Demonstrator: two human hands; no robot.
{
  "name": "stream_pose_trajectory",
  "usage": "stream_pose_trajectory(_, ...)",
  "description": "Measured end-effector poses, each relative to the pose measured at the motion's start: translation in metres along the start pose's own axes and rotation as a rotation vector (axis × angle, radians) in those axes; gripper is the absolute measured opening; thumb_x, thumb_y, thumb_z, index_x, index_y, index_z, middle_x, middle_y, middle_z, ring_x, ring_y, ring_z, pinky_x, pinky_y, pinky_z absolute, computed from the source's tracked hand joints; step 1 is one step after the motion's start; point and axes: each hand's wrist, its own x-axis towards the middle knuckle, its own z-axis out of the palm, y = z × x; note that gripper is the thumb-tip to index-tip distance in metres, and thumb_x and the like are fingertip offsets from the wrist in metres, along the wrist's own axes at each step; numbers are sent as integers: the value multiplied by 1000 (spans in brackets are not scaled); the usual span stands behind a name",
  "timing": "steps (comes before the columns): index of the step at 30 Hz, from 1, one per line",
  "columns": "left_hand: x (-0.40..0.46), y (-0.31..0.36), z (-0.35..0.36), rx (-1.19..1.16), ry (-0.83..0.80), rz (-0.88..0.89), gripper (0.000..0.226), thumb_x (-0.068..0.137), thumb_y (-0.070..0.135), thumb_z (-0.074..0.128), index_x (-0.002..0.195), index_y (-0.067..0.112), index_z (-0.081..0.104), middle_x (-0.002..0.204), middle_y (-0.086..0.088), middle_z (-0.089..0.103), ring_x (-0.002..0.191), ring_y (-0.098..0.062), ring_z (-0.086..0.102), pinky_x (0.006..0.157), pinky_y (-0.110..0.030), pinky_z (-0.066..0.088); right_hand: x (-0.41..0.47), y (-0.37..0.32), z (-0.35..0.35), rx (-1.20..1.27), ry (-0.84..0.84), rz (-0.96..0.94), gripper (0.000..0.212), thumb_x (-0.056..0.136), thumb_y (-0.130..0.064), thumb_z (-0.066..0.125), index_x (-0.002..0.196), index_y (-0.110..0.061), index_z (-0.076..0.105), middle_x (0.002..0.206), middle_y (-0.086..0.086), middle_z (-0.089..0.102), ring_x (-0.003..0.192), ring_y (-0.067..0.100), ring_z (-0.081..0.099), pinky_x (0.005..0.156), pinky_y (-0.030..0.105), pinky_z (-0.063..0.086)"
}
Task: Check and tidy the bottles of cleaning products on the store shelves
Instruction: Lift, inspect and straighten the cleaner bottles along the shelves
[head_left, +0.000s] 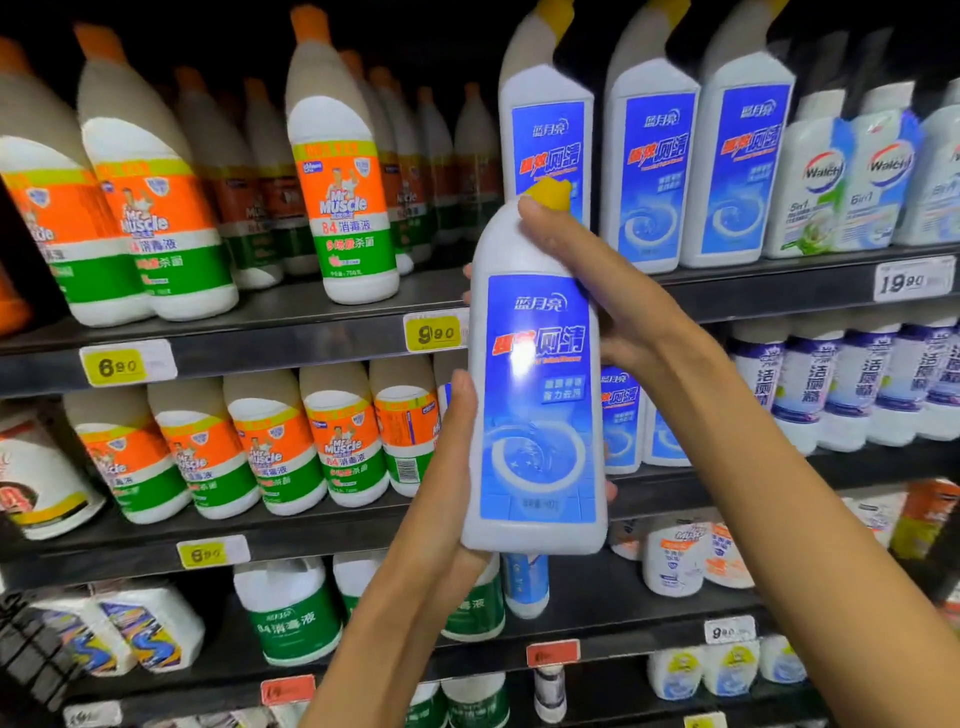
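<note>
Holding the blue-labelled bottle (537, 395) upright before the shelf's (270, 340) front edge, label facing the person, likely for checking: the left hand (441, 467) cups its base and lower side, the right hand (587, 270) wraps its neck below the yellow cap (549, 194).

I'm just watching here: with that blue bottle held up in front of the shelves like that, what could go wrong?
1. The blue-label bottle is off the shelf, with the left hand cupping its base and the right hand round its neck; a loosened grip could drop it.
2. Putting it back, it might knock the matching bottles standing close together on the top shelf.
3. The Mr Muscle bottle stands forward alone, so a stray elbow might tip it.
</note>
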Motion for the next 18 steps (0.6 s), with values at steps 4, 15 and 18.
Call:
stream_pose_trajectory(4, -9, 5, 17, -141, -128, -14, 70, 77, 57, 50, 133, 15, 52, 133, -20, 55, 117, -40, 54, 85, -52, 54, 0, -5, -8, 76, 36, 122, 31, 88, -36, 61, 107, -11, 57, 108, 14, 70, 92, 27, 69, 80, 39, 58)
stream_pose_trajectory(15, -13, 8, 25, -343, -390, -66, 57, 88, 24, 56, 141, 12, 41, 136, -5, 46, 133, -23, 38, 117, -43, 20, -4, 12, -17, 190, 8, 387, 20, 91, -31, 57, 90, -11, 56, 62, 5, 69, 52, 14, 68, 43, 24, 53)
stream_pose_trajectory(18, -11, 4, 19, -250, -215, -60, 58, 73, 24, 78, 125, 6, 60, 129, -10, 58, 116, -31, 58, 97, -48, 46, -2, 10, -17, 177, 23, 297, 21, 91, -33, 58, 91, -12, 56, 64, 3, 70, 55, 13, 68, 47, 25, 55)
